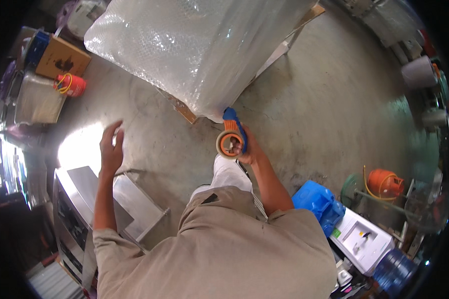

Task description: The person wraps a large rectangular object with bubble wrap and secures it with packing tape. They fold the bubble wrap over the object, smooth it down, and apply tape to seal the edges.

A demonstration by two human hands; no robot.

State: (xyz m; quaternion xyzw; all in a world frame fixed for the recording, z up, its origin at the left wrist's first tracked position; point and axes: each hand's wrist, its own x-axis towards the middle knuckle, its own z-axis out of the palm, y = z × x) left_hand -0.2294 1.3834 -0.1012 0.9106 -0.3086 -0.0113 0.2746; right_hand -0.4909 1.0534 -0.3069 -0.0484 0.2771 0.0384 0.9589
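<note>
My right hand (249,145) grips a blue and orange tape dispenser (243,134) that carries a roll of clear tape (219,147). The dispenser's blue head is at the lower corner of a large object covered in bubble wrap (159,45); whether they touch, I cannot tell. My left hand (112,147) hangs free at the left, thumb and fingers apart, with nothing in it. Below the wrapped object a strip of brown board or wood (182,110) sticks out.
Beside my left arm stands a stainless steel unit (129,199). A red gas cylinder (74,85) and a carton (60,57) are at the far left. Near right are blue jugs (314,202), a white water dispenser (359,239) and an orange cylinder (385,183). Concrete floor (329,109) lies between.
</note>
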